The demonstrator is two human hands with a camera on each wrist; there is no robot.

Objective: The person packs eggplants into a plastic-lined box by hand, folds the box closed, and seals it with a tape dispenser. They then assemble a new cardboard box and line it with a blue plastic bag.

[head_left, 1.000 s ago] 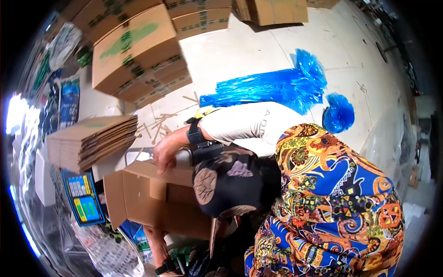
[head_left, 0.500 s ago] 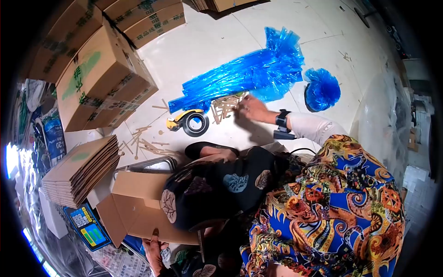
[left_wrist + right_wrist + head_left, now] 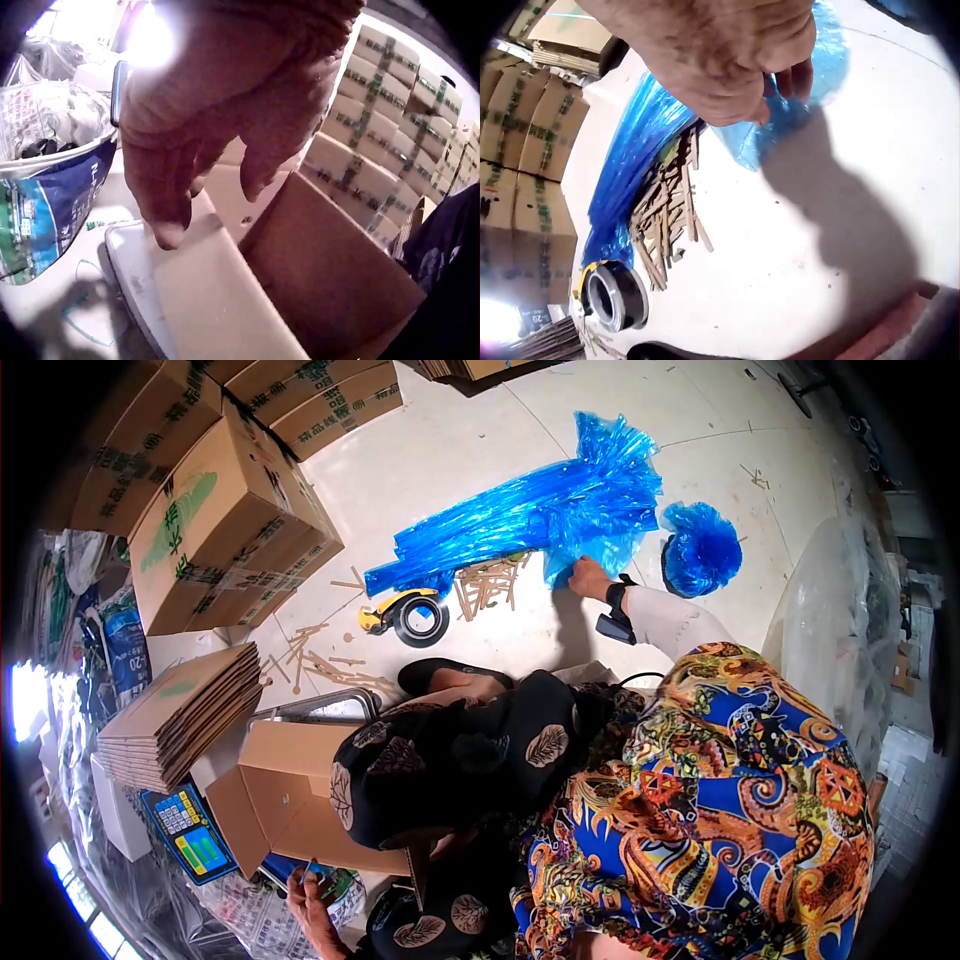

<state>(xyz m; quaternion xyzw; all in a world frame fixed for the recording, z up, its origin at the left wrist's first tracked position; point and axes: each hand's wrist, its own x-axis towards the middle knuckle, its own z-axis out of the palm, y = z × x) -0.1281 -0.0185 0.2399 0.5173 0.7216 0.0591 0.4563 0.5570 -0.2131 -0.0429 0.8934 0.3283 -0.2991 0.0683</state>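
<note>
My right hand (image 3: 592, 579) is down at the floor, its fingers curled on the near edge of a pile of thin blue plastic bags (image 3: 520, 510). In the right wrist view, the fingertips pinch a lighter blue bag (image 3: 761, 139). The left hand (image 3: 312, 910) is beside an open cardboard box (image 3: 310, 810) standing by my knees. From the left wrist, that hand appears above the box's wall (image 3: 217, 277), thumb and fingers apart and loosely bent, one fingertip right at the wall.
Flat wooden sticks (image 3: 490, 586) and a yellow tape dispenser (image 3: 412, 618) lie before the blue bags. A round blue bundle (image 3: 702, 550) sits to the right. Folded cartons (image 3: 180, 720), a scale's keypad panel (image 3: 188, 832) and taped boxes (image 3: 230, 530) stand on the left.
My right hand left the open box, went over the sticks and reached the blue bags, where it now pinches one. The left hand slid slightly outward along the box. The view turned rightward.
</note>
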